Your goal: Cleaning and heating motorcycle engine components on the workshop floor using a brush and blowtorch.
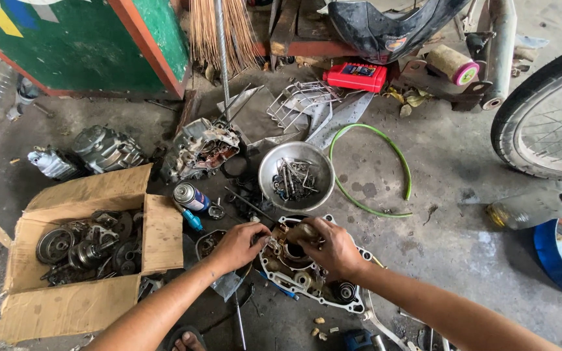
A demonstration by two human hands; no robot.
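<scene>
— Oil-stained concrete floor (pixel 463 195) fills the frame. Where are the hands?
— Lower centre, both on the engine case (pixel 310 276). The left hand (pixel 239 247) has its fingers curled at the case's left rim; the right hand (pixel 333 248) grips a grimy part at the top of the case.
— Around them?
— A metal bowl (pixel 296 174) of bolts just above, a spray can (pixel 191 197) to its left, a cardboard box (pixel 79 260) of parts at lower left, a wheel (pixel 548 117) at upper right.

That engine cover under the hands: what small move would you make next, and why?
Probably steady the engine cover with the left hand while the right hand works the round part at its opening; both hands already rest there, and the cover lies loose on the floor.
</scene>
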